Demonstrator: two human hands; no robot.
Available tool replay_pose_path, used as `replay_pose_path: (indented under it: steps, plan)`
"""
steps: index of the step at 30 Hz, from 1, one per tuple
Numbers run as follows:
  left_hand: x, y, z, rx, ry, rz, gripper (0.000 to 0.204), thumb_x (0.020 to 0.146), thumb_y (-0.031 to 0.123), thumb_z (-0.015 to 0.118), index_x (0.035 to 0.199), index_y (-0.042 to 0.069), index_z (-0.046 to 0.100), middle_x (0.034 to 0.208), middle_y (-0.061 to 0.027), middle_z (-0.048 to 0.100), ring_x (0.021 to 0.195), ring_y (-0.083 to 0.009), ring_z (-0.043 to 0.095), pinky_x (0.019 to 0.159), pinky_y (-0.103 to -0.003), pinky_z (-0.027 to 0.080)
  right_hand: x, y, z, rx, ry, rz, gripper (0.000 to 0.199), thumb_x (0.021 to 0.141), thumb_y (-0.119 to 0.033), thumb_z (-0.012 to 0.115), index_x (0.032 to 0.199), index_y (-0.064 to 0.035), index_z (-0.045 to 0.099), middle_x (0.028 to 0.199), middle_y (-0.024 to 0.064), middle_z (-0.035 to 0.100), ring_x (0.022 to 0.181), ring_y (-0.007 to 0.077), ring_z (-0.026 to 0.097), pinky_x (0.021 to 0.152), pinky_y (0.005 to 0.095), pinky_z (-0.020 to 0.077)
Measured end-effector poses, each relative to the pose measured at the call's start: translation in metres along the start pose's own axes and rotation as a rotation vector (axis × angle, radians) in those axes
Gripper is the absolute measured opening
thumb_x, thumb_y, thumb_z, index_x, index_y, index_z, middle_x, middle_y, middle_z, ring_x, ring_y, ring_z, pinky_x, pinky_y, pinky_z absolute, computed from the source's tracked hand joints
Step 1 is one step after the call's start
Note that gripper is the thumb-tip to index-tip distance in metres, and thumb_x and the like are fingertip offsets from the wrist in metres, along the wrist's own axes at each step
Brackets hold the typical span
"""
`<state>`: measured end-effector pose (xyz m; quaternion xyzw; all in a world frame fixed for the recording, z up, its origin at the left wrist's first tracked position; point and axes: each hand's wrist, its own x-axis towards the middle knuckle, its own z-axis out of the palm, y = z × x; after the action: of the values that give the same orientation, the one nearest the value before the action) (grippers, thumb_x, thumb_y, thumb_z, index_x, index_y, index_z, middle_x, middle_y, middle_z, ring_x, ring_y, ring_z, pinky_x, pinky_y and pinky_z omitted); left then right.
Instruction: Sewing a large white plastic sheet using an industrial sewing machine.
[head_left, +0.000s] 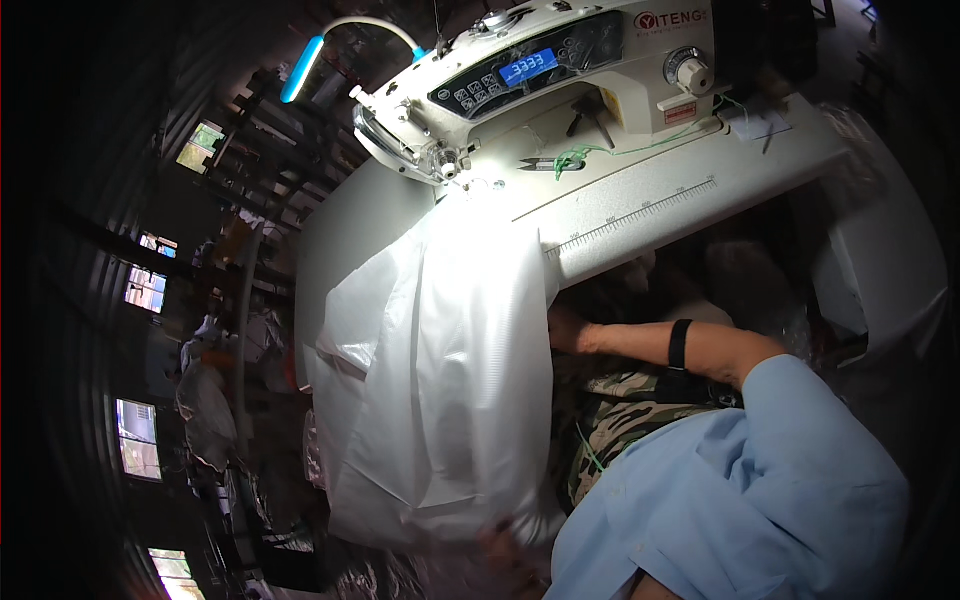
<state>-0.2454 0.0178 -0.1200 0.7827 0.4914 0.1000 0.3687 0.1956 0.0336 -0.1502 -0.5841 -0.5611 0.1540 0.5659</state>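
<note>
A large white sheet [470, 370] of smooth, woven-looking material hangs in folds from the sewing machine's needle area over the table's front edge. Its top end lies under the bright light by the needle. My right hand [568, 330], below a black wristband, is at the sheet's right edge, just under the table front; its fingers are hidden in shadow. Low down, my left hand [505, 545] is dim and smeared by motion beside the sheet's lower edge, so its fingers cannot be made out. The white sewing machine [560, 70] stands over the table.
Thread snips [550, 164] and loose green thread [600, 150] lie on the table [640, 225] under the machine arm. A blue-and-white lamp [303, 68] is lit at the upper left. White sheet material [880, 220] is at the right, and racks with bundles stand at the left.
</note>
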Motion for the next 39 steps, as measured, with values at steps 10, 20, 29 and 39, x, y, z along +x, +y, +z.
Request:
replay_pose_path:
  steps: [10,20,29,39]
  plan:
    - [0.024,0.035,-0.225,-0.032,0.367,0.085,0.025,0.09,0.017,0.058,0.077,-0.004,0.062,0.065,0.003,0.049,0.063,-0.0095,0.041,0.054,-0.031,0.038,-0.007,-0.094,-0.02,0.171,-0.542,0.466,0.056,0.094,-0.049,0.056,0.131,-0.0071,0.057,0.121,0.0182,0.062,0.11,0.0263,0.059,0.098,0.0357,0.0446]
    - [0.119,-0.016,-0.173,0.346,0.269,-0.101,0.032,0.086,0.018,0.068,0.07,-0.005,0.051,0.061,-0.0095,0.051,0.058,-0.0155,0.047,0.059,-0.034,0.041,-0.077,-0.078,-0.108,0.445,-0.603,0.755,0.034,0.096,-0.027,0.057,0.104,0.0047,0.066,0.093,0.0083,0.07,0.085,0.0158,0.066,0.076,0.0292,0.0525]
    - [0.081,0.138,-0.125,0.72,0.439,0.304,0.021,0.084,0.012,0.065,0.101,0.0,0.066,0.095,-0.0167,0.067,0.085,-0.0341,0.064,0.076,-0.043,0.049,-0.068,-0.121,-0.115,-0.543,0.142,-0.283,0.015,0.084,-0.014,0.065,0.094,-0.0037,0.061,0.093,0.0102,0.064,0.084,0.0284,0.064,0.075,0.0412,0.0498]
    - [0.061,0.238,-0.039,0.209,0.238,0.6,0.015,0.083,0.003,0.069,0.098,-0.001,0.068,0.084,-0.0152,0.068,0.073,-0.0303,0.066,0.068,-0.036,0.051,-0.055,-0.134,-0.092,-0.515,-0.764,0.287,0.031,0.093,-0.025,0.054,0.083,0.0005,0.07,0.081,0.0233,0.068,0.079,0.0379,0.068,0.074,0.0473,0.0534]
